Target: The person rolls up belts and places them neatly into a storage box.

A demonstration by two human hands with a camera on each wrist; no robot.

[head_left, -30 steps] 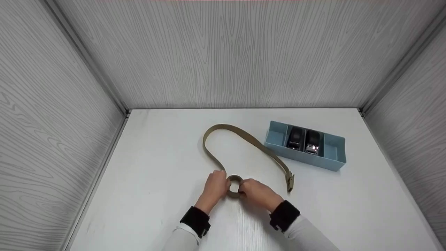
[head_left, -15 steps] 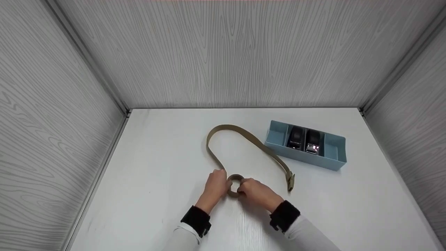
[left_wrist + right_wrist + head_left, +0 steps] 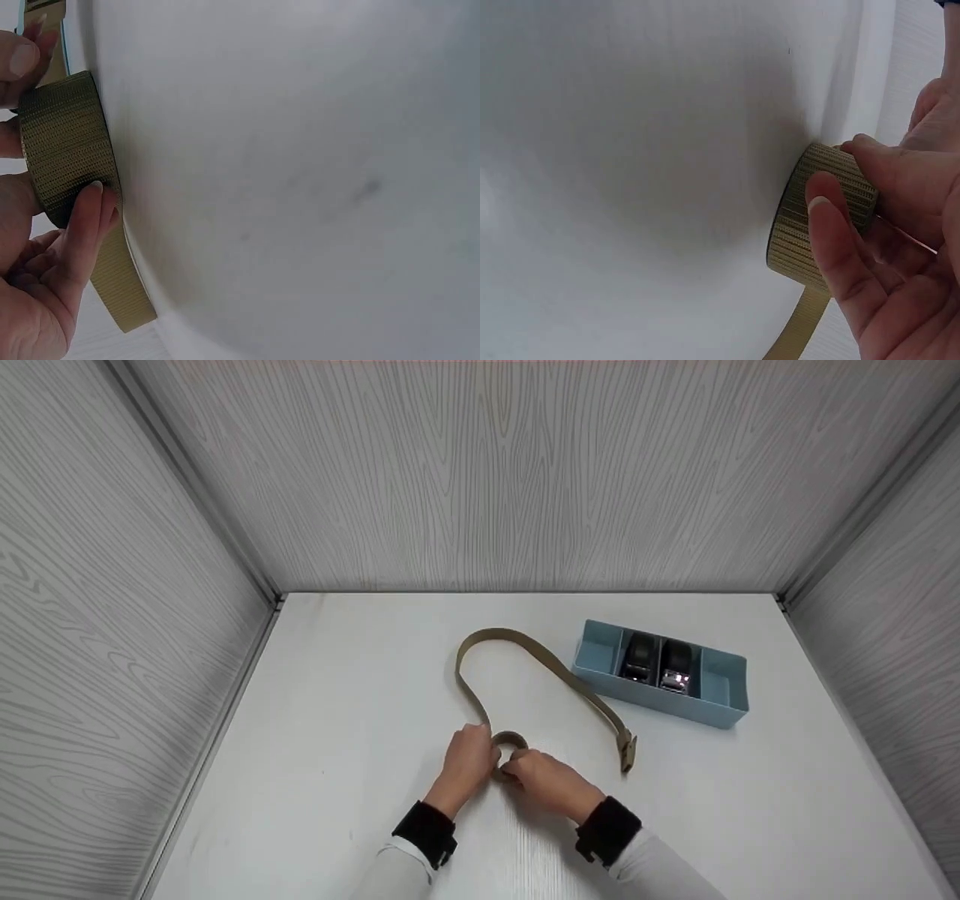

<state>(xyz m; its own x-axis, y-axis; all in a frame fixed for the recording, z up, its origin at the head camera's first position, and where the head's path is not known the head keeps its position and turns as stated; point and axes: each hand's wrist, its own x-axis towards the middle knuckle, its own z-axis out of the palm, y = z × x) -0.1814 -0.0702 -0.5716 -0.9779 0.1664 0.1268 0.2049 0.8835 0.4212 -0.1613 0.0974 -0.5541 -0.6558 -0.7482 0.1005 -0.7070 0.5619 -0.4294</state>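
An olive webbing belt (image 3: 551, 661) lies on the white table in a wide curve, its buckle (image 3: 628, 753) at the right end. The other end is wound into a ring-shaped coil (image 3: 512, 738) standing on its edge. My left hand (image 3: 466, 759) pinches the coil's left side, where the loose strap runs into it. From the right, my right hand (image 3: 553, 784) holds the coil, thumb and fingers bent round its wall. In the left wrist view, fingertips press the ribbed coil (image 3: 66, 146). The right wrist view shows fingers on the coil's outside (image 3: 791, 247).
A blue divided tray (image 3: 660, 702) sits at the back right, close to the belt's strap. Its two middle compartments hold a dark rolled item (image 3: 640, 654) and a second one (image 3: 676, 660) with shiny metal at the front. Grey wood-grain panels enclose the table.
The loose curve of the belt has drawn in toward the right. My right hand has shifted a little left and round the near side of the coil. The left hand keeps its grip.
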